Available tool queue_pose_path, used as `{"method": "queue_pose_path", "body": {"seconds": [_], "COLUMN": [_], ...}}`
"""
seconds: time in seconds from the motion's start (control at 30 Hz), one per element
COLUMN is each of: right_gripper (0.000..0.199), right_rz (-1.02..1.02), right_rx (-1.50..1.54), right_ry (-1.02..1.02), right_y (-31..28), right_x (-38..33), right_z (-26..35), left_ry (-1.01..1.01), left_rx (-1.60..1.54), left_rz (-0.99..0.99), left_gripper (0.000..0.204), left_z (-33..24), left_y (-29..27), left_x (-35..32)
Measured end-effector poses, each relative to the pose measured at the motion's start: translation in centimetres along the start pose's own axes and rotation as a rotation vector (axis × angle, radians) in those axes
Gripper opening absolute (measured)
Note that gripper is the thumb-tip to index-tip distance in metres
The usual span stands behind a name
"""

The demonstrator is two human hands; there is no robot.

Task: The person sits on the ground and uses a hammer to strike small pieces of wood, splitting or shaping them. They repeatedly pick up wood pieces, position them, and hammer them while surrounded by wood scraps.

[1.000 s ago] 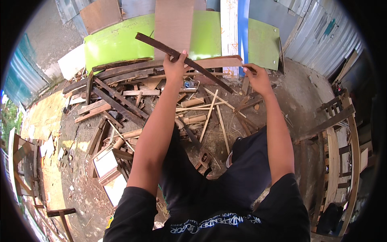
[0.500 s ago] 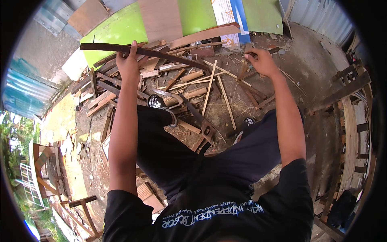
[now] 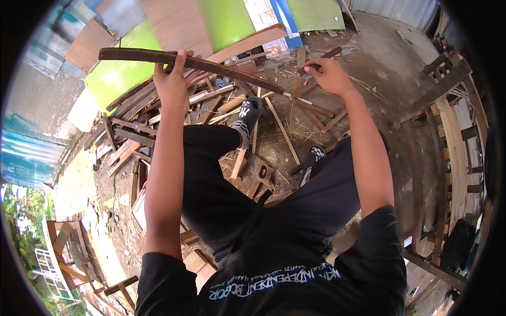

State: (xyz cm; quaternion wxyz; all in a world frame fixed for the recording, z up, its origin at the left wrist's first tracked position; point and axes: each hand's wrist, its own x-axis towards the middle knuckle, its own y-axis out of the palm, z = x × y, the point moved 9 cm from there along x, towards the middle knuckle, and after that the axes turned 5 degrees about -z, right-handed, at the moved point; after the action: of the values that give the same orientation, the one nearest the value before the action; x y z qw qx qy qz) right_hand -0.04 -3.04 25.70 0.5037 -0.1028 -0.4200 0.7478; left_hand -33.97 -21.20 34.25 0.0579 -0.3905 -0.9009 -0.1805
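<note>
L hand (image 3: 171, 84) grips a dark wood strip (image 3: 226, 69) toward its L end, thumb on the near side, fingers wrapped round the far side. R hand (image 3: 328, 77) is up too, well apart from the L, fingers curled w/ thumb near index; can't tell if anything's pinched there.

Strip: long, narrow, v. dark brown, nearly blk in the shaded parts, w/ a slightly redder brown along the upper edge at L. Surface looks rough & weathered, unpainted. L end blunt, roughly square-cut. A thin dark spike (image 3: 120, 43), prob. a nail, pokes up near that end. Strip looks a bit bowed, but the lens bends edges, so can't tell if it's truly straight. It's held in the air in front of the person, above the scrap pile, L end higher in view, R end sloping down & looking thinner. That R end overlaps a pale stick (image 3: 283, 127) region in view; can't tell re contact.

Below: handsaw (image 3: 262, 169) w/ brown handle on the ground betw. the legs, nr the L foot (image 3: 247, 116). Behind: lighter brown plank (image 3: 247, 43) & bright green panel (image 3: 232, 21), upright at the back.
</note>
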Motion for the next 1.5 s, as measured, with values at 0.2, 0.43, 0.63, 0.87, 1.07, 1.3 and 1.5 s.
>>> {"method": "queue_pose_path", "body": {"seconds": [0.2, 0.43, 0.63, 0.87, 1.07, 1.3, 1.5], "right_gripper": [0.028, 0.029, 0.031, 0.032, 0.035, 0.042, 0.039], "right_rz": [-0.004, 0.011, 0.052, 0.021, 0.175, 0.14, 0.029], "right_rx": [-0.004, -0.123, -0.166, -0.026, -0.006, -0.059, -0.044], "right_ry": [0.015, 0.178, 0.532, 0.798, 0.779, 0.989, 1.181], "right_y": [0.0, 0.6, 5.4, 16.9, 16.0, 10.9, 10.2], "right_x": [-0.8, -1.0, -3.7, -14.6, -16.3, -23.5, -28.6], "right_z": [-1.7, -6.1, -17.6, -24.9, -25.7, -30.8, -35.2], "left_ry": [-0.091, -0.24, -0.211, -0.276, -0.166, -0.078, -0.119], "left_rx": [-0.047, -0.032, 0.105, 0.305, 0.301, 0.245, 0.171], "left_rz": [0.08, 0.086, 0.203, 0.229, 0.318, 0.484, 0.587], "left_gripper": [0.041, 0.043, 0.032, 0.037, 0.048, 0.046, 0.049], "left_z": [5.4, 11.6, 12.2, 17.5, 18.8, 17.2, 18.6], "left_y": [4.7, 8.5, 12.0, 12.9, 19.2, 29.6, 33.9], "left_x": [0.3, 0.9, 0.7, 1.7, 2.8, -1.8, -4.5]}}
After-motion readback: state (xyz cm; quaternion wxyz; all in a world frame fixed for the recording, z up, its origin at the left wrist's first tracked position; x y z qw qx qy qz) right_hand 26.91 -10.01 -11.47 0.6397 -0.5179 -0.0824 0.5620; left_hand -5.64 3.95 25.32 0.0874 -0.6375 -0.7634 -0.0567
